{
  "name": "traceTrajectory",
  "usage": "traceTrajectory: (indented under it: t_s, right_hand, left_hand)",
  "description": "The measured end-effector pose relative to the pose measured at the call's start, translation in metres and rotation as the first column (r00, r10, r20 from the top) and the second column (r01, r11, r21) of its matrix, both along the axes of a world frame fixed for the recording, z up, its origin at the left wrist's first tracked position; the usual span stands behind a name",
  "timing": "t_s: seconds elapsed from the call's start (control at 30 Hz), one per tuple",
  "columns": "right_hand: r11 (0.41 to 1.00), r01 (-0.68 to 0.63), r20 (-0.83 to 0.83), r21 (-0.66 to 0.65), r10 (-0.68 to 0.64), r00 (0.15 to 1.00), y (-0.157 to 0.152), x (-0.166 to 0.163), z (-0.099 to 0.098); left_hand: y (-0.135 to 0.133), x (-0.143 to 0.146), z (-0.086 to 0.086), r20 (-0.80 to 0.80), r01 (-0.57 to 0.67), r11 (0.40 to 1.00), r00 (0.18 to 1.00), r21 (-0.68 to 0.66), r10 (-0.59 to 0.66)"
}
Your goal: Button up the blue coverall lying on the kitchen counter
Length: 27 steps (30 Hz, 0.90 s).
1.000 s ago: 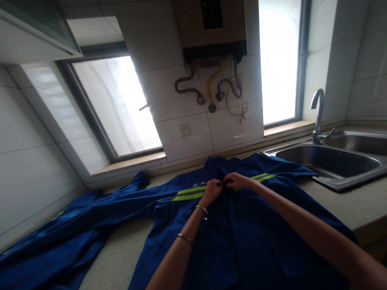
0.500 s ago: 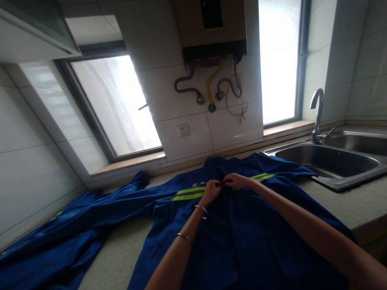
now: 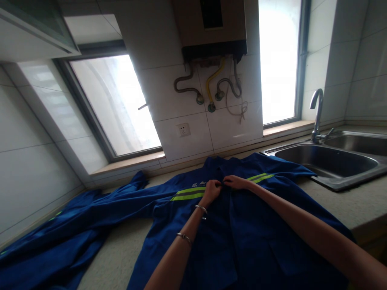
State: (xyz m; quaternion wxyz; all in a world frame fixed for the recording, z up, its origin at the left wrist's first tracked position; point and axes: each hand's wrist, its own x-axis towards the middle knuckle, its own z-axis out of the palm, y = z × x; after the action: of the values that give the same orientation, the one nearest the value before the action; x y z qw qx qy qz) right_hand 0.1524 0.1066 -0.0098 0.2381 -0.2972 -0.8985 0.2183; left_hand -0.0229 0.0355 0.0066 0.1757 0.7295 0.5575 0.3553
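Observation:
A blue work jacket (image 3: 208, 237) with yellow-green reflective stripes lies spread, front up, on the counter. Its collar points to the wall. My left hand (image 3: 212, 190), with two bracelets on the arm, pinches the jacket's front edge at chest height, beside a small white logo. Close against it, my right hand (image 3: 237, 182) pinches the opposite front edge. The fingertips of both hands nearly meet at the front opening. Whatever fastener lies between them is too small and dark to make out.
More blue clothing (image 3: 60, 245) with reflective strips lies on the counter (image 3: 116, 251) at the left. One jacket sleeve reaches the rim of the steel double sink (image 3: 335, 186), which has a faucet (image 3: 316, 114). A water heater (image 3: 214, 28) hangs on the tiled wall between two windows.
The right hand has shifted very slightly at the front opening. Otherwise both hands keep their pinch, and the jacket lies as before.

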Motion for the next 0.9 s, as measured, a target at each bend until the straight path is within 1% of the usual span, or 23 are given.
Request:
traceTrajectory:
  t_s: [0.27, 0.37, 0.47, 0.6, 0.67, 0.8, 0.9]
  right_hand:
    - [0.994, 0.104, -0.05, 0.028, -0.103, 0.993, -0.008, -0.011, -0.006]
    - [0.994, 0.11, -0.058, 0.028, -0.108, 0.992, -0.008, -0.012, -0.006]
    - [0.998, 0.07, -0.049, 0.005, -0.07, 0.996, -0.006, -0.007, -0.001]
    - [0.994, -0.048, -0.012, -0.094, 0.047, 0.999, -0.003, 0.002, 0.006]
    - [0.998, -0.042, -0.012, -0.056, 0.041, 0.999, -0.004, 0.004, 0.008]
    - [0.992, 0.034, -0.026, 0.12, -0.031, 0.999, -0.009, 0.004, 0.009]
    - [0.983, 0.038, -0.029, 0.182, -0.033, 0.999, -0.011, 0.004, 0.01]
  left_hand:
    - [0.002, -0.001, 0.0, 0.055, -0.033, 0.999, 0.998, -0.041, 0.035]
    - [0.001, -0.001, 0.0, 0.07, -0.03, 0.998, 0.997, -0.047, 0.033]
    - [0.001, -0.002, -0.001, 0.08, -0.023, 0.999, 0.996, -0.04, 0.026]
    - [0.001, -0.003, -0.002, 0.084, 0.001, 1.0, 0.996, -0.026, 0.001]
    - [0.001, -0.003, -0.002, 0.085, 0.015, 1.0, 0.996, -0.022, -0.013]
    - [0.001, -0.004, -0.001, 0.08, 0.042, 0.999, 0.996, -0.004, -0.041]
    - [0.0, -0.006, -0.001, 0.055, 0.079, 0.996, 0.995, 0.034, -0.081]
